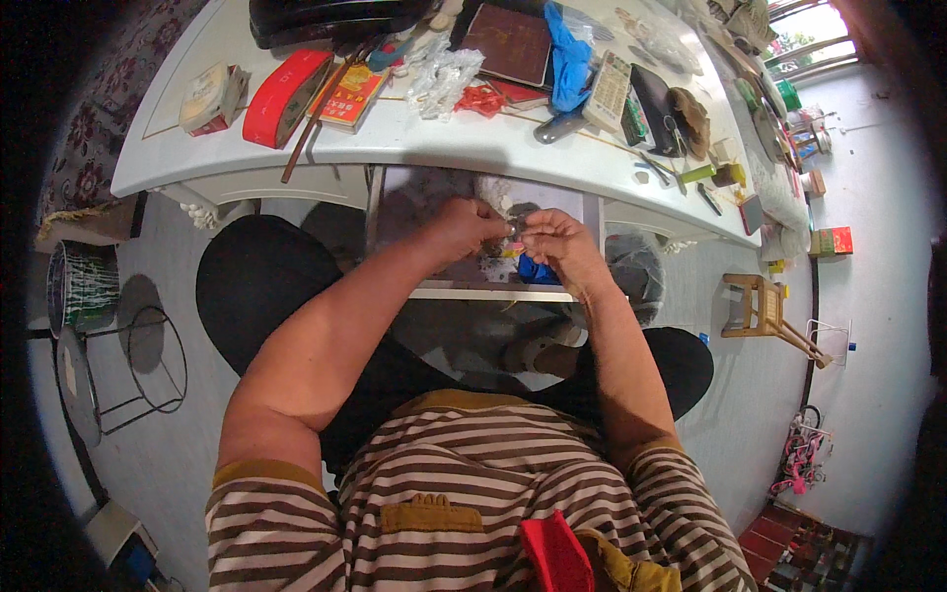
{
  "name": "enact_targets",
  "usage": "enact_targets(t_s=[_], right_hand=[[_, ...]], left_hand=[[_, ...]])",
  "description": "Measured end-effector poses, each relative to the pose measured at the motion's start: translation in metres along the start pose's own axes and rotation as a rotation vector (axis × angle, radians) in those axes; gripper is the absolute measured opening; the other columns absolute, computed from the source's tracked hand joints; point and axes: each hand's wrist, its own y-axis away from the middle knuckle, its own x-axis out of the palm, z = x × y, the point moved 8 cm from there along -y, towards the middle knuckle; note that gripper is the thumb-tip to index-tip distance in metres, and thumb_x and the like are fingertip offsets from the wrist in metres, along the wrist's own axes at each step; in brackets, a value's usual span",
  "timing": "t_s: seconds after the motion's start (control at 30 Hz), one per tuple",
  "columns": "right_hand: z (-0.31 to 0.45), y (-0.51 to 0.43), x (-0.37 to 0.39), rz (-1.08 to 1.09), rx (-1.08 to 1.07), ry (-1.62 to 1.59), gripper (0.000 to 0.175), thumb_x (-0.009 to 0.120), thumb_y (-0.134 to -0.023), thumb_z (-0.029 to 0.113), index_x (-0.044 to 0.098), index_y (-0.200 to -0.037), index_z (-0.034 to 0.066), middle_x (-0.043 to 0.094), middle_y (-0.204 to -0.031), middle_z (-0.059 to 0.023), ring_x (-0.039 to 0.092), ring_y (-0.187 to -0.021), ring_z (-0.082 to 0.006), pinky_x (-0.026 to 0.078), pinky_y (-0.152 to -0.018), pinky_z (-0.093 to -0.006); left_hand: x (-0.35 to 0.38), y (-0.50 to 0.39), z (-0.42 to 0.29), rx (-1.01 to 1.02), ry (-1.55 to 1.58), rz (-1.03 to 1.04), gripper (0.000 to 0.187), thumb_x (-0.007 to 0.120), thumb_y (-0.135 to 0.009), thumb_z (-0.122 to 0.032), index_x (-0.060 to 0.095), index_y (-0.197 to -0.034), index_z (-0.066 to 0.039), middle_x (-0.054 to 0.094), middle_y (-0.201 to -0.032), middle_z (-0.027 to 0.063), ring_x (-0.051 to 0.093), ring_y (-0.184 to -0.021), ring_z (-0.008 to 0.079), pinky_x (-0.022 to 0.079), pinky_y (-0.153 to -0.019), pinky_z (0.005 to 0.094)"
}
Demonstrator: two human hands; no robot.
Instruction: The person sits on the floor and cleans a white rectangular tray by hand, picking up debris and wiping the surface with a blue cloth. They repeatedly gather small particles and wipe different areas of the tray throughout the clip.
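Observation:
Both my hands are over a pulled-out drawer [484, 284] beneath the white desk. My left hand [462, 231] pinches a small light object [511, 230] between thumb and fingertips; its kind is too small to tell. My right hand [556, 240] is just beside it, fingers curled, its fingertips at the same small thing; whether they grip it is not clear. Under the hands, the drawer holds a blue item [538, 271] near its front right, a small yellow and pink piece [512, 251], and pale plastic material [494, 191] towards the back.
On the white desk [414, 152] lie a red band-shaped item [282, 100], books [348, 95], crumpled clear plastic [446, 76], a blue plastic bag [568, 58], a calculator [608, 90] and a dark case [655, 107]. My knees flank the drawer. A wooden stool [762, 305] stands at the right.

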Motion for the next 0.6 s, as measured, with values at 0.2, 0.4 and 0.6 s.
enact_targets(t_s=[0.2, 0.4, 0.6], right_hand=[[-0.004, 0.002, 0.004, 0.015, 0.005, -0.026, 0.024, 0.072, -0.084, 0.0, 0.062, -0.105, 0.0045, 0.071, -0.087, -0.0062, 0.064, -0.071, -0.0125, 0.047, -0.061, -0.0239], [-0.004, 0.001, 0.008, 0.018, 0.009, 0.02, 0.022, 0.074, -0.084, 0.002, 0.063, -0.103, 0.0046, 0.069, -0.084, -0.0042, 0.064, -0.07, -0.0129, 0.047, -0.061, -0.0245], [-0.012, -0.017, -0.041, -0.064, -0.178, 0.612, 0.016, 0.076, -0.085, 0.004, 0.066, -0.097, 0.0037, 0.069, -0.088, -0.0046, 0.061, -0.072, -0.0145, 0.047, -0.066, -0.0232]], left_hand=[[0.006, 0.011, -0.016, 0.065, 0.001, 0.035, 0.029, 0.075, -0.087, -0.033, 0.074, -0.094, -0.004, 0.065, -0.073, 0.0013, 0.053, -0.06, 0.0101, 0.043, -0.055, 0.0288], [0.011, 0.01, -0.012, 0.111, 0.108, 0.086, 0.029, 0.074, -0.088, -0.032, 0.072, -0.098, -0.005, 0.061, -0.068, -0.0013, 0.049, -0.057, 0.0094, 0.04, -0.054, 0.0287], [-0.016, -0.005, -0.006, 0.102, 0.092, -0.122, 0.033, 0.074, -0.088, -0.032, 0.07, -0.107, -0.005, 0.064, -0.081, 0.0004, 0.053, -0.065, 0.01, 0.044, -0.059, 0.0288]])
